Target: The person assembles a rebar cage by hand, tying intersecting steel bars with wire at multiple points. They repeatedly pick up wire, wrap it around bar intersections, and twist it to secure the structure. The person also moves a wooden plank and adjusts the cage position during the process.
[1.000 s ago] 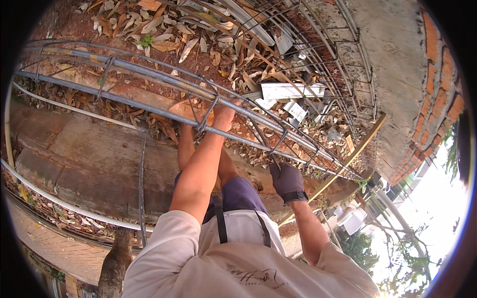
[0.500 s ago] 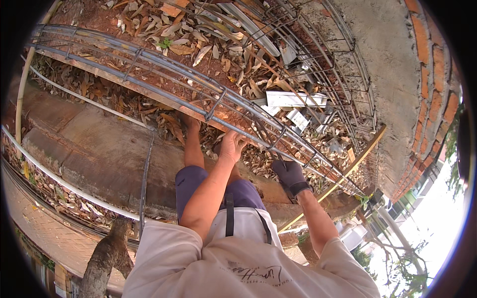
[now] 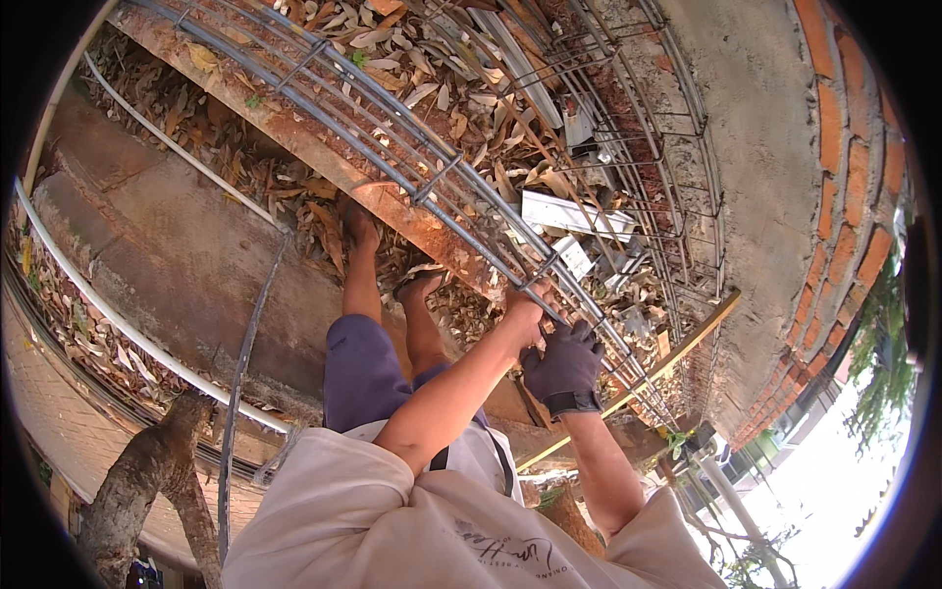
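A long cage of steel rebar (image 3: 397,177) with stirrups tied across its bars runs slantwise from the far left to the near right. My bare left hand (image 3: 527,306) is closed around the cage's near bar beside a stirrup, its fingertips partly hidden by the steel. Right next to it, my right hand (image 3: 566,368) wears a dark glove. Its fingers are curled close against the bars and the left hand. Whatever lies inside the glove's grip, if anything, is hidden.
A wooden board (image 3: 324,162) lies under the cage. Beyond stand another rebar cage (image 3: 653,147), white metal scraps (image 3: 577,214) among dry leaves, and a brick wall (image 3: 829,167). A wooden strip (image 3: 687,339) crosses beneath the bars. White pipe (image 3: 128,319) runs at left.
My left hand has moved right along the cage and now meets the gloved right hand. The right hand has turned, with its fingers nearer the bars. The view has shifted.
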{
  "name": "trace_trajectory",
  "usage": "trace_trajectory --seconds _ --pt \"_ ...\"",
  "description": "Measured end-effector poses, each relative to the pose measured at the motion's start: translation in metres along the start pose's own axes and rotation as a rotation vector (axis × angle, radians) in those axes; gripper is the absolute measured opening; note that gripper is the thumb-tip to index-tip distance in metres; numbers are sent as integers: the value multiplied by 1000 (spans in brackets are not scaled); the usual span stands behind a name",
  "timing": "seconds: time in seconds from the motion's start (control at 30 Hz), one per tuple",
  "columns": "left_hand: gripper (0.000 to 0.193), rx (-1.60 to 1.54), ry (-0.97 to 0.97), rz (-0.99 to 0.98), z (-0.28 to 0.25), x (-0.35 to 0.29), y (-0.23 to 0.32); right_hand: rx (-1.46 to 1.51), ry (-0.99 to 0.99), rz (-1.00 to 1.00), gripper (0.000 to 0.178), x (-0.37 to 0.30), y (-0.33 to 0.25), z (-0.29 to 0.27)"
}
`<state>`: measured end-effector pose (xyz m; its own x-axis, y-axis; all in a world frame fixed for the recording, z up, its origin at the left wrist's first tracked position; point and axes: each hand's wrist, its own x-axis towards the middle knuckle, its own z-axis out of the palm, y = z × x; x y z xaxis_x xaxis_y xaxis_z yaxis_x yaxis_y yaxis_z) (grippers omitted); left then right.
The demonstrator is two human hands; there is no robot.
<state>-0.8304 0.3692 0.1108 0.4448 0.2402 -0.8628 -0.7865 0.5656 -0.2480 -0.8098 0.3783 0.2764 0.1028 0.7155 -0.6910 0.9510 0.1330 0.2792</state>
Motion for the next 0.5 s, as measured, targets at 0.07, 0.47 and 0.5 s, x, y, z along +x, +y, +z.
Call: trace_trajectory --seconds 0.07,0.47,0.5 --pt "15 -5 109 -33 7 1 -2 11 -74 67 49 4 -6 9" --pt "15 -569 -434 -12 -28 -3 14 1787 -1107 484 27 31 45 42" --pt "15 -566 -385 -30 -26 0 13 1694 -1029 534 27 28 38 32"
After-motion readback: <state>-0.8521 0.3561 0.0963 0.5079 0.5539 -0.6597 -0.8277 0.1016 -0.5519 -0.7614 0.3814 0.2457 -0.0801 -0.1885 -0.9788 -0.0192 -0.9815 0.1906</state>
